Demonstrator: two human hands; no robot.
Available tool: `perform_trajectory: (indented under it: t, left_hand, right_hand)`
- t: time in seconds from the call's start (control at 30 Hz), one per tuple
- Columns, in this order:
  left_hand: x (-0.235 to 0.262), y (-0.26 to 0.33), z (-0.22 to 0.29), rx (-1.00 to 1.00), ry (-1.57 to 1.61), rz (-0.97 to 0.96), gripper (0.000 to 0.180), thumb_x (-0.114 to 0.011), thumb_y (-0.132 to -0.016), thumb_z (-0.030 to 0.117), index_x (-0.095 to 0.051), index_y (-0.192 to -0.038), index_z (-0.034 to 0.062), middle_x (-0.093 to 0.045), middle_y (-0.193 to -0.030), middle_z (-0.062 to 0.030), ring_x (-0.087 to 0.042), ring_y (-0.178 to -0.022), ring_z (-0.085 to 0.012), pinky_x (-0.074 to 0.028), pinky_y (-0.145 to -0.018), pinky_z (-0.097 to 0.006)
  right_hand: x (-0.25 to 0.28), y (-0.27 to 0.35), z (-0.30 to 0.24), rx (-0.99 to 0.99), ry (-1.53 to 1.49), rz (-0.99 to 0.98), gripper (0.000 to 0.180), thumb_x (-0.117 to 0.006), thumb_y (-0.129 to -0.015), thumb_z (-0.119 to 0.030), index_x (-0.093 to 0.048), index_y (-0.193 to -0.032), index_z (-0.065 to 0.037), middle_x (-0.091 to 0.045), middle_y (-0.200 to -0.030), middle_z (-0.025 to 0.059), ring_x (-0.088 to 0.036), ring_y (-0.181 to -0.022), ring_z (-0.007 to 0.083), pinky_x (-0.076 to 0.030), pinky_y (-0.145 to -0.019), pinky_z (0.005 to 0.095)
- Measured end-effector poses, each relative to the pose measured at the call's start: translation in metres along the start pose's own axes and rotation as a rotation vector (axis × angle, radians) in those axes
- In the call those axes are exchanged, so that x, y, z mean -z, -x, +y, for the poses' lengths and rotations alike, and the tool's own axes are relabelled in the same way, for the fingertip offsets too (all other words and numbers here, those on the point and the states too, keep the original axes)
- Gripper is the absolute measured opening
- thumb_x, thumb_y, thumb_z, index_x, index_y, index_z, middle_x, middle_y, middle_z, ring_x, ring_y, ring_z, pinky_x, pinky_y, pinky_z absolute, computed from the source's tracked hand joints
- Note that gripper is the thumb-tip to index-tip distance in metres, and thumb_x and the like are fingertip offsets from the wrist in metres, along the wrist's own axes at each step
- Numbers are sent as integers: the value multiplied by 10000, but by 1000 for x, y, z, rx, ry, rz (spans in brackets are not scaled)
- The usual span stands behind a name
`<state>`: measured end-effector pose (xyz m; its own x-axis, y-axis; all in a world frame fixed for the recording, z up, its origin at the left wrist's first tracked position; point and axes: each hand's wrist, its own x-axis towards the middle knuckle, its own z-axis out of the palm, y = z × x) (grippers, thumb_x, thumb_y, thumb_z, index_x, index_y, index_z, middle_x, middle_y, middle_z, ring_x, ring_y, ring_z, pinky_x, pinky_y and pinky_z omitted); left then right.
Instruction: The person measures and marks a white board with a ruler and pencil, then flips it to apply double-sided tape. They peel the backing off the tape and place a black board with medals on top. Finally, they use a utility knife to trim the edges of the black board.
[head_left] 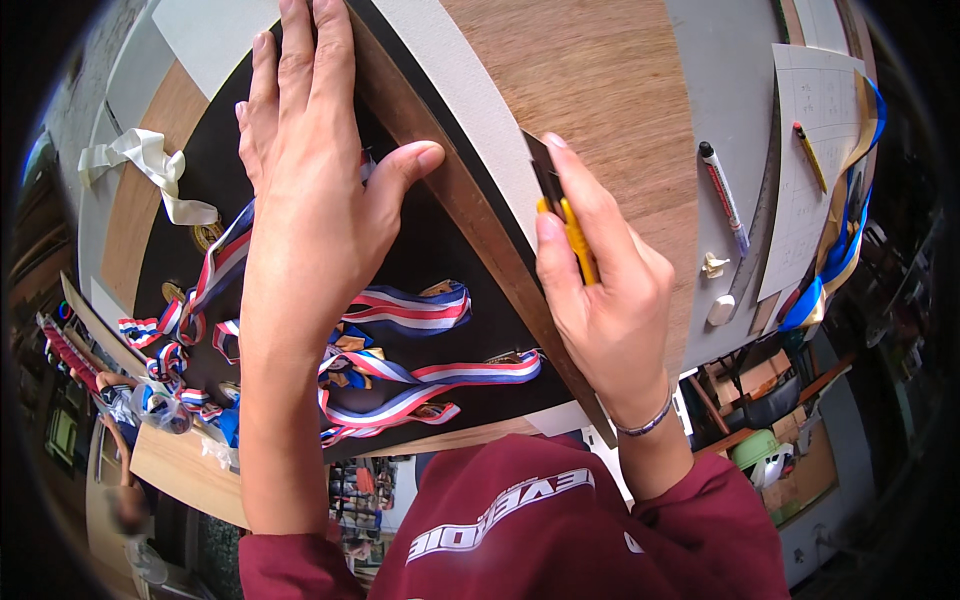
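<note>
My left hand [310,200] lies flat with fingers stretched out over a black sheet [500,325]. Its thumb presses on a long, brownish straightedge [482,216] that runs slantwise along the sheet's right side. In my right hand [625,300] is a yellow and black utility knife [579,245], gripped with the index finger along its top. The knife points away from me, just right of the straightedge, over a pale strip beside the plywood. Medals on red, white and blue ribbons [410,312] lie on the black sheet, partly hidden under my left forearm.
Plywood [600,90] spreads to the right of the sheet. Beyond it lie a marker [724,195], a pencil [811,160] on paper [805,100], a small white round piece [720,310] and a blue and gold ribbon [850,235]. A white ribbon [150,160] is at far left.
</note>
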<state>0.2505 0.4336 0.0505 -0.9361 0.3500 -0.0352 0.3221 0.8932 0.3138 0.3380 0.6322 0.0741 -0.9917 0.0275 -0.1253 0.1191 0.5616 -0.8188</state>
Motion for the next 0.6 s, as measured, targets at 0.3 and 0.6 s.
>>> perform_trajectory:
  t: [0.3,0.6]
  left_hand:
    - [-12,9,-9,3,-12,60,987,-827,-822,230,-278,-1626,68,-272,-1677,-210,-255,-1542,-428,-233,-1245,-495]
    - [-11,9,-3,41,-37,8,1007,-823,-826,243,-251,-1637,72,-248,-1694,-182,-229,-1556,-418,-226,-1235,-519]
  right_hand:
    - [-18,-32,-31,-38,134,-129,436,-660,-930,22,-635,-1360,-45,-720,-1049,218,-726,-880,373,-566,-739,406]
    - [-28,-35,-31,76,204,-57,411,-671,-932,-6,-640,-1340,-45,-716,-1022,229,-713,-862,397,-559,-716,433]
